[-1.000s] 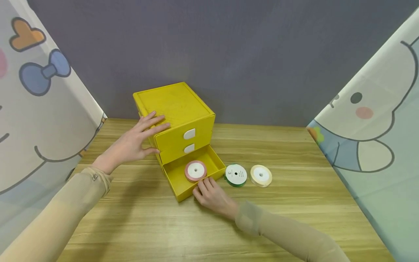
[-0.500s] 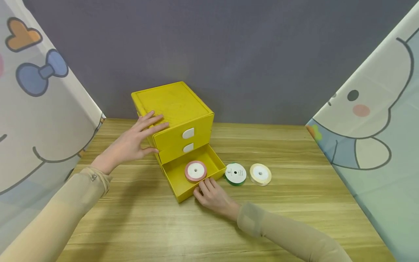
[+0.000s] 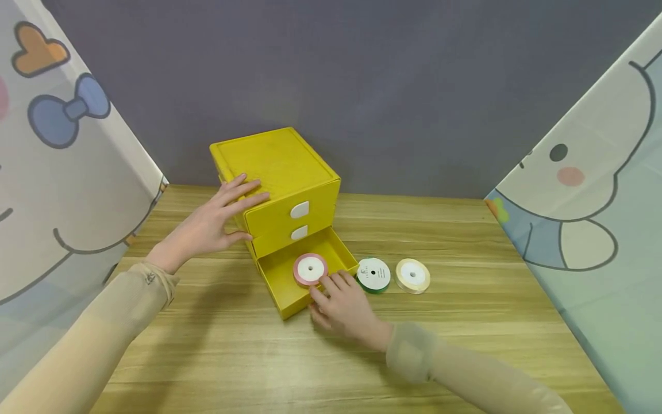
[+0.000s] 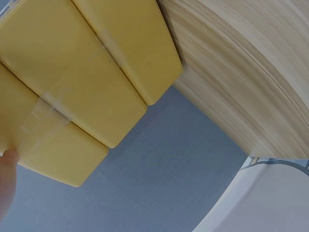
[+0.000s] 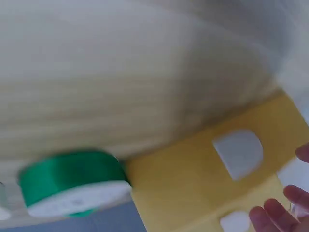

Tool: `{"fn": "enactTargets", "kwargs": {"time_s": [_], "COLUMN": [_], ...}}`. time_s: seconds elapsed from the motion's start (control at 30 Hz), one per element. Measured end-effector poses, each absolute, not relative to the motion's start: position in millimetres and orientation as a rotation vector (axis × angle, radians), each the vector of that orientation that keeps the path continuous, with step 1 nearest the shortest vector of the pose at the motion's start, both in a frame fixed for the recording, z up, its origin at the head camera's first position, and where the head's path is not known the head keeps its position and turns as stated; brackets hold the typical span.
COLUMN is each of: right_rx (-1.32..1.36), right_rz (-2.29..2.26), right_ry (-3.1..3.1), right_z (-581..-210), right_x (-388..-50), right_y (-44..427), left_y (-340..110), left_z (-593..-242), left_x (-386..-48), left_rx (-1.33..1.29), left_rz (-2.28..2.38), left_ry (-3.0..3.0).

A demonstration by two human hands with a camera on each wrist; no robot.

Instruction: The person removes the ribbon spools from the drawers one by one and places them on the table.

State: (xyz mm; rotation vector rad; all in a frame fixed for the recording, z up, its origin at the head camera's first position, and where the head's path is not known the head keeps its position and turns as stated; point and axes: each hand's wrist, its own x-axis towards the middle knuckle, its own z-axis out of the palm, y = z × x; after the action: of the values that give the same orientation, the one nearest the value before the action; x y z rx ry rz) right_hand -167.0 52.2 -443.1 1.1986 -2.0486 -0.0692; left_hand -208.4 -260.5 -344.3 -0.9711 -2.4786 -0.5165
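Observation:
A yellow drawer unit [image 3: 274, 161] stands on the table with its bottom drawer [image 3: 279, 290] pulled out. Inside that drawer lies a roll of pink ribbon [image 3: 310, 268] with a white face. My left hand [image 3: 212, 221] rests spread on the unit's top left front corner, thumb against the side; the left wrist view catches only a bit of that hand [image 4: 7, 180]. Over the drawer's front edge hovers my right hand [image 3: 347, 307], fingers loosely bent near the pink roll. In the right wrist view its fingers [image 5: 274, 212] hold nothing and stand off the white handle [image 5: 240, 153].
Right of the drawer lie a spool of green ribbon [image 3: 373, 274], close to the drawer's corner, and a roll of cream ribbon [image 3: 412, 276]. The two upper drawers are closed. A grey wall [image 3: 393, 103] rises behind the table, with cartoon-printed cloths at both sides.
My right hand has let go of the bottom drawer's front and lifted, its fingers now above the edge. The left hand and the ribbon rolls stay where they were.

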Motion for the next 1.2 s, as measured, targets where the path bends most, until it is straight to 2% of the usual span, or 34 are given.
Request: {"fn": "enactTargets", "kwargs": {"time_s": [0.23,0.7,1.2], "right_rx": [1.098,1.170,1.229], "right_rz": [0.096,0.125,0.067], "right_ry": [-2.318,-2.918,-3.469], "right_z": [-408,-379,-375], "right_x": [-185,-211,-240], "right_y": [37,5,-25], "left_y": [-260,-259,-260], "left_z": [-345,-344,-345], "left_x": [-210,-210,-209], "left_rx": [-0.979,-0.983,-0.985], "left_rz": [-0.516,-0.529,-0.517], "left_ry": [-2.465,-2.467,-2.465]}}
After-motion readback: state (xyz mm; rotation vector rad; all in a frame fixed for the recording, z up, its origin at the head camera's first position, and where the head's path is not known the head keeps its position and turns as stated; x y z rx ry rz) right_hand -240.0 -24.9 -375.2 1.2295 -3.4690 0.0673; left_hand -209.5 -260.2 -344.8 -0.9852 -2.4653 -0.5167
